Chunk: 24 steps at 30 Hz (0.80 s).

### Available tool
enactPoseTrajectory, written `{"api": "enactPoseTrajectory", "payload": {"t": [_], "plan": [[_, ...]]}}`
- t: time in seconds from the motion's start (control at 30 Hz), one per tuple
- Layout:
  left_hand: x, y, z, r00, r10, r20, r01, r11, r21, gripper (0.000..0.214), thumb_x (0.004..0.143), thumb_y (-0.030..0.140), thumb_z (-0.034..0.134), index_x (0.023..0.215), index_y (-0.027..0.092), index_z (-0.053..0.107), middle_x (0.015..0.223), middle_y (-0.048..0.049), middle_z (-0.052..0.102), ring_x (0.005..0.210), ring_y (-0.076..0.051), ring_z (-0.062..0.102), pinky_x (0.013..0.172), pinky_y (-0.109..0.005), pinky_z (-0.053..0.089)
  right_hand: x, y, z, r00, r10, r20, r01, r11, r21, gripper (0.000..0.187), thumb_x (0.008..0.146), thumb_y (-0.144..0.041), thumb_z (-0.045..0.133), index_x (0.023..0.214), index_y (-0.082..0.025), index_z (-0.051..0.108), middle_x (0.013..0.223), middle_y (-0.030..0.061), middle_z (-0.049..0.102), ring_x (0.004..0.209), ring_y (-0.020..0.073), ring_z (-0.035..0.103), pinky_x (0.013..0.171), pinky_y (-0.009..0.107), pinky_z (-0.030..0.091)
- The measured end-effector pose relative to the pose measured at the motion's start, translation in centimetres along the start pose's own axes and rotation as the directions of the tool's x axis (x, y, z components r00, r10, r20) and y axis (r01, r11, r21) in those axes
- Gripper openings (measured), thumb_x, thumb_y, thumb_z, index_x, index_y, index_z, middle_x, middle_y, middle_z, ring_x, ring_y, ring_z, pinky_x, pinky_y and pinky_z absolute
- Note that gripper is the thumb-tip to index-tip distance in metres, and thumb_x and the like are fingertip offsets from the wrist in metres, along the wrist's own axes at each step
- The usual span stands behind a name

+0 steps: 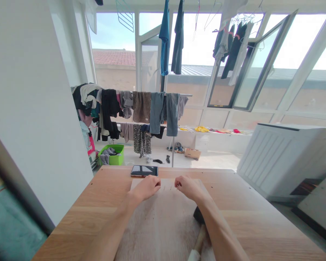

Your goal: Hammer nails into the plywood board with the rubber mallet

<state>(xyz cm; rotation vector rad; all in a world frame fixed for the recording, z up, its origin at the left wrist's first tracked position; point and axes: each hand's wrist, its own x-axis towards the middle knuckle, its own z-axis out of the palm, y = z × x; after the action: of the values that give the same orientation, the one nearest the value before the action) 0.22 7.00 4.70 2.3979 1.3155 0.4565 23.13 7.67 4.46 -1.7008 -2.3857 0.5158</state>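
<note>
A pale wooden board (152,224) lies flat on the table in front of me. My left hand (149,186) is over the board's far left part, its fingers curled closed. My right hand (186,185) is across from it on the far right part, thumb and fingers pinched together. Whatever either hand holds, if anything, is too small or hidden to name. Several thin, short slivers or marks (170,188) show on the board between the hands. A mallet with a black head (198,215) and a light handle (199,239) rests on the board, partly covered by my right forearm.
A phone (144,170) lies at the table's (97,203) far edge, beyond my left hand. Behind stand a drying rack with clothes (156,108) and a green basket (116,158). A white wall (38,108) is at left, a white ridged appliance (277,159) at right.
</note>
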Motion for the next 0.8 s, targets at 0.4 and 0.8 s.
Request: {"api": "enactPoseTrajectory", "payload": {"t": [0.4, 0.8], "plan": [[0.4, 0.5, 1.0, 0.994, 0.038, -0.098, -0.038, 0.999, -0.001, 0.016, 0.091, 0.017, 0.055, 0.086, 0.016, 0.070, 0.092, -0.0076, 0.073, 0.086, -0.020, 0.066, 0.079, -0.027, 0.045, 0.0, -2.3, 0.6, 0.995, -0.087, -0.049, 0.086, 0.996, -0.035, 0.021, 0.098, -0.034, 0.060, 0.112, -0.020, 0.066, 0.117, 0.0057, 0.068, 0.097, 0.0189, 0.067, 0.086, 0.040, 0.057], [1.2, 1.1, 3.3, 0.994, -0.009, -0.112, 0.006, 1.000, -0.025, 0.018, 0.087, 0.010, 0.054, 0.078, 0.015, 0.070, 0.083, -0.0070, 0.072, 0.078, -0.018, 0.064, 0.075, -0.026, 0.045, 0.3, -2.1, 1.0, 0.995, -0.094, -0.029, 0.093, 0.996, -0.016, 0.025, 0.097, -0.034, 0.062, 0.115, -0.018, 0.065, 0.117, 0.0060, 0.068, 0.097, 0.0196, 0.067, 0.085, 0.041, 0.057]]}}
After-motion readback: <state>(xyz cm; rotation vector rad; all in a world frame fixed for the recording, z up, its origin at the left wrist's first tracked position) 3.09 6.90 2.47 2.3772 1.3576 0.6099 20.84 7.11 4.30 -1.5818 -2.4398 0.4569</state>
